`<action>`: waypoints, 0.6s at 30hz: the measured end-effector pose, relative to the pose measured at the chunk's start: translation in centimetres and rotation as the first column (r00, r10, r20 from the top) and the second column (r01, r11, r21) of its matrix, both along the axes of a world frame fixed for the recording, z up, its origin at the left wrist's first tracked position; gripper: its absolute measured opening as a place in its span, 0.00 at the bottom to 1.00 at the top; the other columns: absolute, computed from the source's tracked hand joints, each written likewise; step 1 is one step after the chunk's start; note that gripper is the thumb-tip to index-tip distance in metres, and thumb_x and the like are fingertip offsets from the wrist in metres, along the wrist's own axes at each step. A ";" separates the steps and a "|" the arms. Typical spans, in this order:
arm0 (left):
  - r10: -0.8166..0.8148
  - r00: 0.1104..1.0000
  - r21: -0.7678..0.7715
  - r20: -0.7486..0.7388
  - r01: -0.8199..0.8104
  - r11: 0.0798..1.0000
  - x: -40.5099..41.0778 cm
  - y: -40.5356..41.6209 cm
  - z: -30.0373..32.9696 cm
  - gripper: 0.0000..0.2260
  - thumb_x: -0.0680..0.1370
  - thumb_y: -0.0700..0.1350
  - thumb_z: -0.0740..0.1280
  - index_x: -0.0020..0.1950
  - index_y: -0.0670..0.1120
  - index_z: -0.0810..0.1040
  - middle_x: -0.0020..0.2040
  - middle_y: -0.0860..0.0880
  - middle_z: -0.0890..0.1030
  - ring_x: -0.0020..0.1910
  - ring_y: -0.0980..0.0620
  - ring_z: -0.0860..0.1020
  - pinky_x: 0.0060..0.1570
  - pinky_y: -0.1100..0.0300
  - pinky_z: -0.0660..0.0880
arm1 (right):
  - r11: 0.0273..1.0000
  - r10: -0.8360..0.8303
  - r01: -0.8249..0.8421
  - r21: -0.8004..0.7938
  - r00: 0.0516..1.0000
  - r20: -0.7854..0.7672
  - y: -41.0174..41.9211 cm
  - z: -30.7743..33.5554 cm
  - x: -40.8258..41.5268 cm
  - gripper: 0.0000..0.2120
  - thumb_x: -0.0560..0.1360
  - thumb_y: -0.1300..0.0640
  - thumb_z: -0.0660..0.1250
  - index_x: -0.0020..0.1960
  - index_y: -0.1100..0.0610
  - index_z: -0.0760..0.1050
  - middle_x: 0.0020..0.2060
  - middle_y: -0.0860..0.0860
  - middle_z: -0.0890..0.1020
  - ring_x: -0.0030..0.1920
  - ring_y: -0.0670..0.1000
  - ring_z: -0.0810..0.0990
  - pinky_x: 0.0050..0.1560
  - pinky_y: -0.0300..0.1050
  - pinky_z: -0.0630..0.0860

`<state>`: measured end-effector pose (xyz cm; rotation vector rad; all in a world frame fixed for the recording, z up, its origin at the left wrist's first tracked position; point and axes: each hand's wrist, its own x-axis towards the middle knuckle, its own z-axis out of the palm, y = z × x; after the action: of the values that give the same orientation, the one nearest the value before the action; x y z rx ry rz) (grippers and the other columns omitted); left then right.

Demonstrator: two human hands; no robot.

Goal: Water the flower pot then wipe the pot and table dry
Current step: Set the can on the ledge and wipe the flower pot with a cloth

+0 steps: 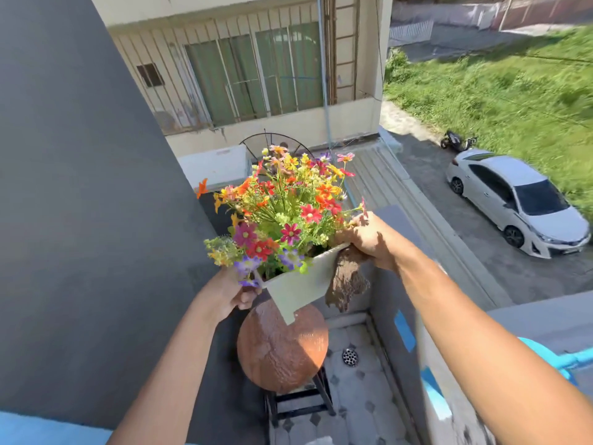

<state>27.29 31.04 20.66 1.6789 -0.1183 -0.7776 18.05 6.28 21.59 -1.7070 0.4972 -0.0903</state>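
Note:
A white square flower pot (298,285) full of colourful flowers (282,213) hangs in the air, tilted, above a small round brown table (282,351). My left hand (232,292) grips the pot's left rim. My right hand (369,239) grips the right rim together with a brown cloth (348,281) that dangles down beside the pot. The pot does not touch the table.
I stand on a narrow balcony with a dark grey wall (80,187) on the left and a low parapet (404,284) on the right. The tiled floor has a drain (350,357). Below lie a street, a white car (516,200) and grass.

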 end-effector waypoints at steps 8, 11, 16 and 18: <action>0.336 0.941 -0.020 -0.029 -0.337 0.941 0.4 -2.0 -0.6 0.11 0.79 0.46 0.56 0.41 0.43 0.72 0.23 0.48 0.75 0.15 0.56 0.62 0.22 0.71 0.53 | 0.928 -0.284 0.244 0.281 0.953 0.108 1.6 -3.2 0.0 0.10 0.59 0.60 0.62 0.34 0.48 0.64 0.30 0.45 0.67 0.27 0.41 0.68 0.30 0.28 0.67; 0.227 0.973 0.148 0.030 -0.229 0.962 -1.2 -2.4 -1.1 0.11 0.77 0.50 0.62 0.45 0.42 0.74 0.26 0.47 0.77 0.18 0.54 0.63 0.25 0.69 0.53 | 0.842 -0.516 0.465 0.272 0.843 0.154 3.0 -3.7 1.5 0.20 0.74 0.71 0.58 0.30 0.52 0.61 0.22 0.42 0.61 0.23 0.39 0.58 0.20 0.31 0.53; 0.052 0.998 0.145 0.021 -0.055 0.988 -3.1 -4.7 -0.6 0.20 0.81 0.59 0.52 0.66 0.51 0.72 0.32 0.43 0.81 0.21 0.54 0.65 0.21 0.69 0.55 | 0.821 -0.559 0.533 0.206 0.824 0.093 4.6 -4.5 1.8 0.13 0.76 0.64 0.62 0.35 0.53 0.68 0.32 0.51 0.70 0.30 0.46 0.63 0.30 0.43 0.60; 0.041 0.998 0.172 0.047 -0.049 0.984 -3.2 -5.6 -0.3 0.18 0.82 0.56 0.51 0.70 0.55 0.69 0.31 0.44 0.78 0.20 0.55 0.65 0.19 0.70 0.58 | 0.851 -0.524 0.516 0.096 0.846 0.100 5.6 -4.3 2.3 0.11 0.72 0.63 0.67 0.31 0.56 0.72 0.27 0.50 0.68 0.31 0.46 0.64 0.32 0.42 0.61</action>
<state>24.05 25.49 20.39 1.8572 -0.0435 -0.7343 20.32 11.89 17.32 -1.4502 0.8537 -0.5657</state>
